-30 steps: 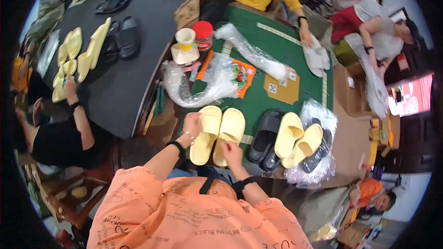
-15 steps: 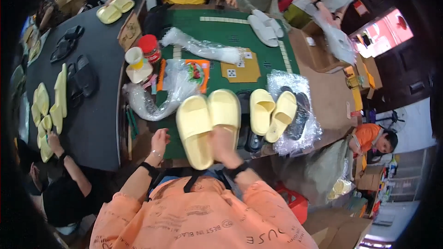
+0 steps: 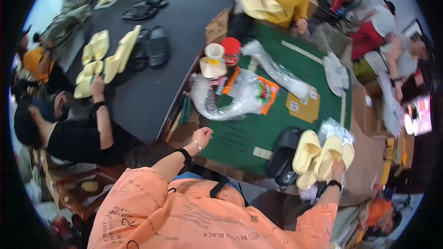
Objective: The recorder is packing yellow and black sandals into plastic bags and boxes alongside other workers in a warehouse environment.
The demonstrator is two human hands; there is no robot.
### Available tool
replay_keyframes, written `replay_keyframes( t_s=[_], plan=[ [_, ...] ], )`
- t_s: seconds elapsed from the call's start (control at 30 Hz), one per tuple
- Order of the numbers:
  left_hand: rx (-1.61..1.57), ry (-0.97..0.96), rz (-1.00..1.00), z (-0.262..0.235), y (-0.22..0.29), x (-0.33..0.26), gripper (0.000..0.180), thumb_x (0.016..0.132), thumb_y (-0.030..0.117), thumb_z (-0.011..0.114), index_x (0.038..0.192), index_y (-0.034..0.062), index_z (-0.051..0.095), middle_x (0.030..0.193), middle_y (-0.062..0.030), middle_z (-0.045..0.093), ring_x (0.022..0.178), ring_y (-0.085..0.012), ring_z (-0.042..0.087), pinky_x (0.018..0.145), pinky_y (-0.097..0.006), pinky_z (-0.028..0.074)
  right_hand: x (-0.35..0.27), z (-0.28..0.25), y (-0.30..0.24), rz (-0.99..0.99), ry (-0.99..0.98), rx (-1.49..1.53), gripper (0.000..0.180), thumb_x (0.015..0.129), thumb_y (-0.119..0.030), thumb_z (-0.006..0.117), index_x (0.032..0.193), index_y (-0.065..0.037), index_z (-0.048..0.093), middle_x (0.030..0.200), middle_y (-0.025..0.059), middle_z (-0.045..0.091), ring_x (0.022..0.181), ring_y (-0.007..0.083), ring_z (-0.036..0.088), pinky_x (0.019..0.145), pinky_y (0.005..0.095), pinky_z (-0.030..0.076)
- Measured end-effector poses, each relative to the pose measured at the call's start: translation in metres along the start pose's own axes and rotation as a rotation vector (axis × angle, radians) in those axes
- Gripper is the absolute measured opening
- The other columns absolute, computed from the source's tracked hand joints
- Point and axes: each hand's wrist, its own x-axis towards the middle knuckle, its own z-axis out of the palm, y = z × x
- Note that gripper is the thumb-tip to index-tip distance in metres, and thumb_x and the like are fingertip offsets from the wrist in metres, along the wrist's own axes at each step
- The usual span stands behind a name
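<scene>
On the right side of the green mat [image 3: 230, 150], my right hand [image 3: 338, 169] is closed on the heel end of a pair of pale yellow slippers [image 3: 318, 150]. This pair lies over or against another pale yellow pair [image 3: 348, 154], partly hidden by it. Just left of them are black slippers [image 3: 282, 152]. Beneath and behind the slippers shows clear plastic wrap [image 3: 337, 130]. My left hand [image 3: 202, 137] hovers over the mat's near left edge, fingers loosely curled, with nothing visible in them.
Bundled plastic sleeves [image 3: 217, 103], a red-lidded jar [image 3: 230, 50] and a yellow cup [image 3: 214, 54] are on the mat's left. White slippers [image 3: 334, 74] lie far right. A co-worker handles yellow slippers [image 3: 87, 80] at the dark table [image 3: 170, 23]; another, in yellow, holds a pair.
My right hand has carried the yellow slippers from in front of me rightward to the other pair. My view has turned left. The person in yellow has lifted a yellow pair.
</scene>
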Motion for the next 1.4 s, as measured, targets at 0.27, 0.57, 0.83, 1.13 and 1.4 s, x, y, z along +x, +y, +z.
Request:
replay_keyframes(
  t_s=[0.27,0.57,0.83,1.13,1.4],
  plan=[
    [-0.272,0.388,0.158,-0.108,0.051,0.064,0.018,0.08,0.01,0.045,0.086,0.0012,0.059,0.065,-0.0031,0.056,0.055,-0.0093,0.05,0.051,-0.022,0.041,-0.01,0.012,-0.01,0.043,0.15,0.264,0.035,0.08,-0.026,0.051,0.076,0.009,0.052,0.068,0.0217,0.057,0.058,0.034,0.053,0.052,0.0401,0.039],
    [-0.074,0.756,-0.096,-0.25,-0.016,0.157,0.019,0.077,0.019,0.048,0.082,0.0038,0.059,0.066,-0.0103,0.058,0.055,-0.0177,0.055,0.052,-0.031,0.044,-0.146,-0.084,-0.167,0.194,0.376,0.265,0.019,0.076,-0.018,0.054,0.08,0.001,0.057,0.073,0.0167,0.055,0.065,0.0293,0.054,0.057,0.0353,0.043],
    [-1.298,0.783,-0.47,-0.265,-0.004,0.197,0.042,0.074,0.024,0.059,0.103,0.0037,0.037,0.093,-0.0124,0.05,0.074,-0.024,0.052,0.06,-0.038,0.045,-0.224,-0.087,-0.273,-0.188,0.371,0.113,0.016,0.074,-0.016,0.053,0.076,0.0,0.058,0.071,0.0175,0.056,0.066,0.0297,0.053,0.064,0.0366,0.042],
    [-1.325,0.987,-0.609,-0.281,-0.052,0.27,0.05,0.074,0.025,0.058,0.108,-0.0071,0.039,0.106,-0.023,0.051,0.097,-0.0355,0.05,0.084,-0.038,0.039,-0.273,-0.082,-0.295,-0.475,0.495,-0.035,0.011,0.068,-0.009,0.049,0.064,0.0,0.056,0.061,0.0188,0.053,0.063,0.0338,0.05,0.065,0.0415,0.04],
    [-1.19,1.038,-0.713,-0.276,-0.043,0.276,0.029,0.084,0.024,0.035,0.103,0.002,0.036,0.089,-0.0148,0.056,0.073,-0.0262,0.057,0.049,-0.036,0.044,-0.257,-0.051,-0.281,-0.414,0.234,0.127,0.023,0.073,-0.012,0.05,0.092,0.0,0.056,0.083,0.0212,0.056,0.077,0.0353,0.052,0.072,0.0393,0.04]
  ],
)
